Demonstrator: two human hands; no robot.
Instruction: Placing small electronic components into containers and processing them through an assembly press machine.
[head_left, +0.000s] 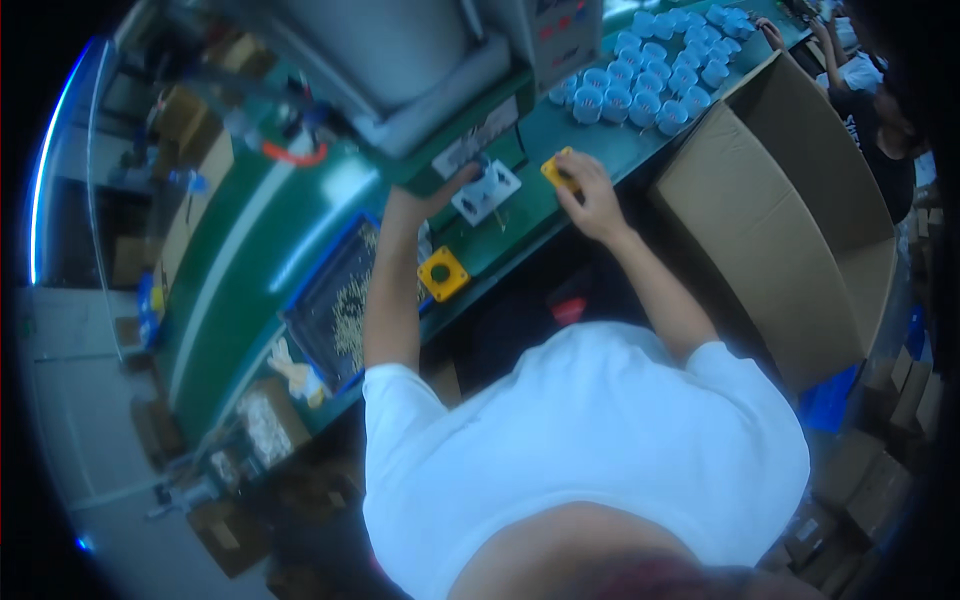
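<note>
My left hand [440,196] reaches under the machine head [400,90] to the upper edge of a pale plate with dark cut-outs [488,192]. Its fingers look pinched together beside a small dark part. What they hold is too blurred to name. My right hand [594,200] rests on a yellow square button block [556,172], its thumb and fingers apart across the near side. A second yellow square block [442,274] with a dark round centre sits below my left forearm, untouched by either hand.
Several pale-blue cups [645,75] stand at the far right of the green bench. A blue-rimmed tray [335,300] of small pale pieces lies left of my left arm. An open cardboard box [760,220] is at my right. Another person [880,130] is at the far right.
</note>
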